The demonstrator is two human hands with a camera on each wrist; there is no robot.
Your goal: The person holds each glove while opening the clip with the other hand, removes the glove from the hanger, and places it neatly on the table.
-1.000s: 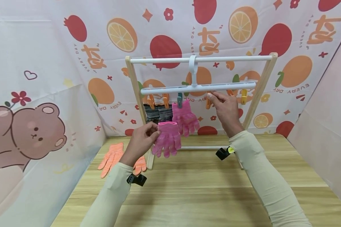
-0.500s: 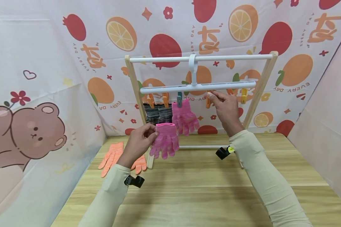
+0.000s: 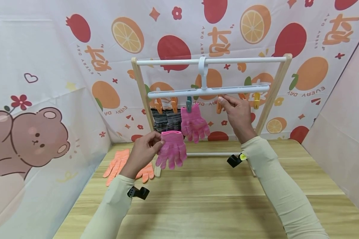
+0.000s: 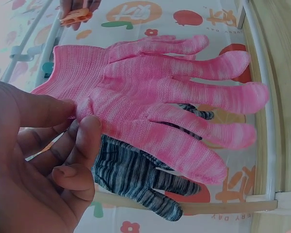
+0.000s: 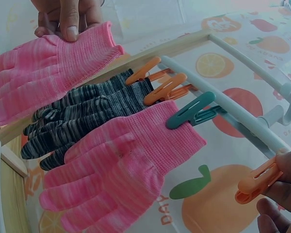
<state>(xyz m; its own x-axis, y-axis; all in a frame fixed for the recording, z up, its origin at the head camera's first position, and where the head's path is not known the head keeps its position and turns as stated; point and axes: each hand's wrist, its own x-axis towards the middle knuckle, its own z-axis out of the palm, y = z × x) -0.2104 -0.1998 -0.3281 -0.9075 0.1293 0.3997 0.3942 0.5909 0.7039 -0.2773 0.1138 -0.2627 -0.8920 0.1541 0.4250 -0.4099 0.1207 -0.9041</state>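
Observation:
My left hand (image 3: pixel 142 152) pinches the cuff edge of a pink knit glove (image 3: pixel 172 149), whose fingers hang downward in front of the rack. With thumb and fingers, my right hand (image 3: pixel 238 114) pinches an orange clothespin (image 5: pixel 257 179) under the white hanger bar (image 3: pixel 236 90). A second pink glove (image 5: pixel 131 160) hangs from a teal clothespin (image 5: pixel 191 110). Left of it, black-and-grey striped gloves (image 5: pixel 97 99) are held by orange clothespins (image 3: pixel 174 105); in the head view the held glove partly covers them.
The hanger hooks over the top rod of a wooden rack (image 3: pixel 271 96). Right of my right hand hang another orange clothespin (image 3: pixel 242 96) and a yellow clothespin (image 3: pixel 256 101). Orange gloves (image 3: pixel 118 164) lie on the wooden table (image 3: pixel 197 205), partly behind my left arm.
My left hand has drifted slightly left and down with the pink glove, away from the hanging one. My right hand has stayed at the orange clothespin.

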